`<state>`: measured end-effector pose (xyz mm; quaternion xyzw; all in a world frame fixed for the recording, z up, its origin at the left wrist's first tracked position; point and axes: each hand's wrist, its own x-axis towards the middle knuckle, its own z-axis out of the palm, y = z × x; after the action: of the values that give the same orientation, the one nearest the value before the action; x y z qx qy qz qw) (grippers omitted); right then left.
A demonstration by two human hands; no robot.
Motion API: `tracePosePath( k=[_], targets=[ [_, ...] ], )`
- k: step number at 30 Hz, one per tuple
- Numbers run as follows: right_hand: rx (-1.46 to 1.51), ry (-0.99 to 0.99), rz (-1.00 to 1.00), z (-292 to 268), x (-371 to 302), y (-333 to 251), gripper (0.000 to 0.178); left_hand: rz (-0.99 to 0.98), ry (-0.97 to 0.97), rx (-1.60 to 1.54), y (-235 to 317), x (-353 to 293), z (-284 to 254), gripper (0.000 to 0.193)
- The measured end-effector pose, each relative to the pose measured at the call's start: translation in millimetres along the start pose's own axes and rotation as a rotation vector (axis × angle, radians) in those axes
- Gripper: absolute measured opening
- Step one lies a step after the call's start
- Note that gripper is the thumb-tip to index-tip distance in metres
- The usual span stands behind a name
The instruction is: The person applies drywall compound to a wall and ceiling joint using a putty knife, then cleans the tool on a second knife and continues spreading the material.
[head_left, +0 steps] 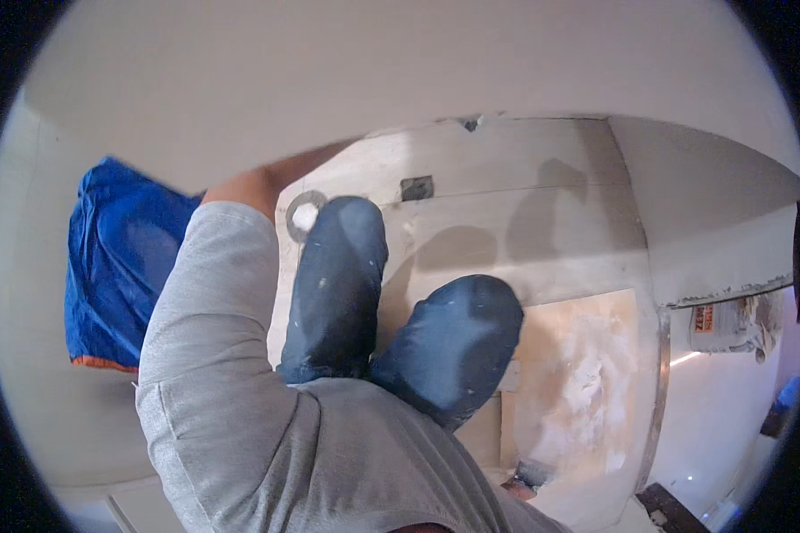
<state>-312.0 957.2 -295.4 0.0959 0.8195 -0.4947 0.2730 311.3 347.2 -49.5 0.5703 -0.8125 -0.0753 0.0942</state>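
Note:
My left arm, in a grey sleeve (pixel 213 302), reaches up along the left side. The bare forearm (pixel 307 166) runs behind the edge of a broad pale panel (pixel 400 62). That panel hides my left hand, so its fingers and anything in them cannot be seen. Nowhere in the picture does my right hand show. Both my knees, in dark blue trousers (pixel 338 275), are bent below the panel. Beside the left knee is a round white opening or disc with a grey ring (pixel 295 213).
A blue cloth or bag with an orange hem (pixel 129 258) hangs at the left. A small dark square recess (pixel 417 187) lies beyond my knees. To the right are a tan board with white smears (pixel 578 382) and a printed sack (pixel 729 327). A dark block (pixel 671 515) sits lower right.

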Motion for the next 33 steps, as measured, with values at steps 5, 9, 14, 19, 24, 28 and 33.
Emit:
tracePosePath(
  k=[5,9,14,19,24,28,33],
  targets=[
    [-0.033,-0.043,-0.035,2,-7,-1,0.041,0.074,0.019,0.013,-12,-18,-33,0.02],
    [-0.036,-0.054,-0.065,-2,-13,-4,0.04,0.185,0.014,0.018,-9,-16,-46,0.021],
    [-0.057,-0.091,-0.102,18,-30,-7,0.04,0.419,0.015,0.081,-20,-2,-74,0.022],
    [-0.054,-0.107,-0.192,42,-51,-16,0.039,0.793,0.083,0.172,-20,35,-104,0.022],
    [-0.142,-0.009,-0.328,37,-87,-14,0.039,0.853,0.109,0.118,-5,51,-41,0.025],
    [-0.389,-0.042,-0.563,80,-96,-50,0.039,0.567,0.128,-0.11,-64,23,-11,0.019],
    [-0.195,-0.358,-0.724,144,3,-106,0.038,-0.446,-0.202,-1.641,28,16,-40,0.009]
  ],
)
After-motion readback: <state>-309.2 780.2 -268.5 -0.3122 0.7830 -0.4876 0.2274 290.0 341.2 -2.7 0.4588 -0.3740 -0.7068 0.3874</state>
